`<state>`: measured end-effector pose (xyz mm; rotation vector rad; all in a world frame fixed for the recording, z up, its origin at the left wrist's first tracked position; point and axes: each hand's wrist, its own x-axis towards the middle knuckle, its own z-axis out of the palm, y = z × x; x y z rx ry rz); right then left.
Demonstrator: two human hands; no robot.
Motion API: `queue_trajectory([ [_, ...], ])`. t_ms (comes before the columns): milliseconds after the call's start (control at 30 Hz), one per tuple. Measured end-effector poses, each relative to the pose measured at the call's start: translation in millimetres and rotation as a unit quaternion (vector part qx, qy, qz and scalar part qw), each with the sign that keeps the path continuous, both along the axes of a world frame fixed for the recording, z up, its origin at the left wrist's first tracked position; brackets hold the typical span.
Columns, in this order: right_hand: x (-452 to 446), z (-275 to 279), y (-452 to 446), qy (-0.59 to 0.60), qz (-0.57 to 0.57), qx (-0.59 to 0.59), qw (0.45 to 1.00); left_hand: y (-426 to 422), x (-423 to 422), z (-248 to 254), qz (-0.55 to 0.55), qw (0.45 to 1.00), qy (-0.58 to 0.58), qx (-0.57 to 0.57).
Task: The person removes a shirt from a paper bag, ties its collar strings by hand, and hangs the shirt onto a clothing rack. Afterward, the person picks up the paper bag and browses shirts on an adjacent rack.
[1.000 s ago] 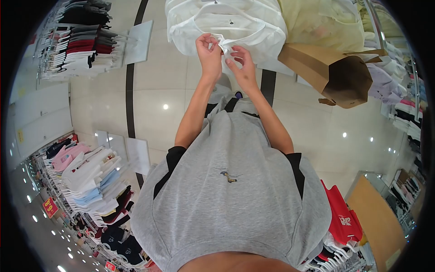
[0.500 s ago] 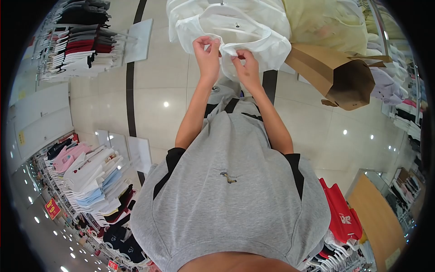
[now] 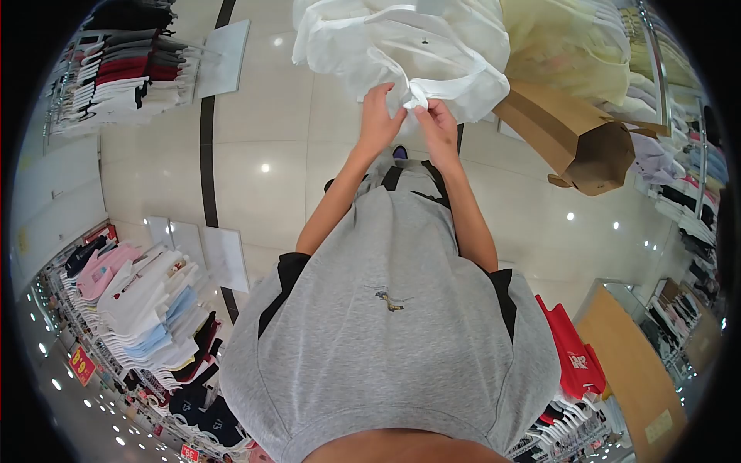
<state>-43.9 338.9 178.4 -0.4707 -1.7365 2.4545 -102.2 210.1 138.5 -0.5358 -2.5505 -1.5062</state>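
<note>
Far left, lower: red sign (image 3: 82, 364), beside a row of hung garments that includes one pink garment (image 3: 106, 270) and one light blue garment (image 3: 181, 303).
Upper left: rack of garments (image 3: 139, 69) in black, grey, dark red and white, with a pale panel (image 3: 224, 58) at its right.
Centre, upper: left hand (image 3: 380, 119), bare; fingertips at the neckline of the white garment (image 3: 471, 58); whether its grip is closed on the cloth, cannot tell. White garment: upper centre, in front of the person, on a white hanger (image 3: 397, 12), its neckline drawn towards the hands. Right hand (image 3: 440, 133), bare, close beside the left; grip closed, thumb and fingers pinching a gathered fold of the neckline.
Centre, lower: grey top (image 3: 390, 355), worn, small print on its front.
Right, upper: yellow garments (image 3: 567, 50), hung; below them, a brown paper bag (image 3: 552, 127), tilted, mouth open.
Right, lower: red garment (image 3: 571, 359), white print; beside it, a tan board (image 3: 633, 359).
</note>
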Motion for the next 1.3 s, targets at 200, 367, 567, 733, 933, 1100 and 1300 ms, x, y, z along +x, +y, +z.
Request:
queue_trajectory([
  [200, 3, -2, -5, -0.025, -0.060, 0.035, 0.997, 7, -18, -12, -0.035, 0.989, -0.117, 0.084],
  [367, 4, -4, -9, -0.014, -0.130, 0.128, 0.983, -7, -15, -12, -0.047, 0.921, -0.295, 0.249],
  [567, 3, -8, -16, -0.014, -0.112, 0.264, 0.958, -21, -16, -4, -0.099, 0.888, -0.325, 0.311],
  [733, 0, -22, -23, 0.000, -0.129, 0.316, 0.940, -27, -16, 0, -0.103, 0.900, -0.313, 0.284],
  [933, -3, -21, -27, -0.013, -0.134, 0.314, 0.940, -29, -15, 7, -0.106, 0.911, -0.308, 0.253],
  [1100, -7, -15, -27, -0.023, -0.136, 0.317, 0.938, -27, -15, 24, -0.096, 0.939, -0.274, 0.186],
  [1300, -10, -23, -33, 0.004, -0.163, 0.263, 0.951, -28, -14, 32, -0.092, 0.952, -0.243, 0.161],
])
